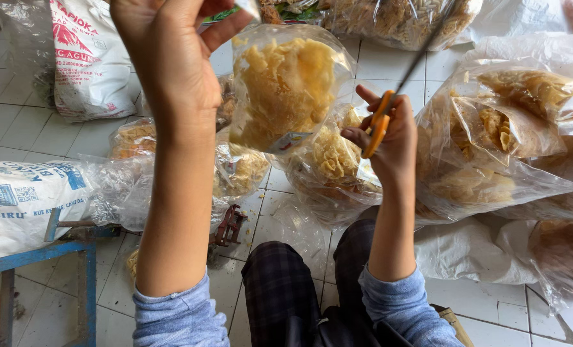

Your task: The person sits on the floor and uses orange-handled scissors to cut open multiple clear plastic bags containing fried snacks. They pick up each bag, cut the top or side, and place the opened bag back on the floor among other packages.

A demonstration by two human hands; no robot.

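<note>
- Holding a clear plastic bag of yellow crackers (283, 90) up in front of the camera, the left hand (171, 58) pinches the top of the bag between thumb and fingers; the bag hangs down from this grasp, above the floor.
- The right hand (389, 138) is closed around the orange handles of a pair of scissors (389, 96). The blades point up and away to the right, and their tips are blurred.
- The scissors are just to the right of the hanging bag; it is not possible to tell if the blades touch it.
- Both forearms come out of light blue sleeves (177, 315), and below them are legs in dark checked trousers (280, 283).
- On the white tiled floor (17, 122) lie many other clear bags of crackers, among them a large one (492, 148) at the right.
- A white printed sack (87, 58) stands at the upper left, and another white sack (23, 199) rests at the left, beside a blue metal frame (42, 254).
</note>
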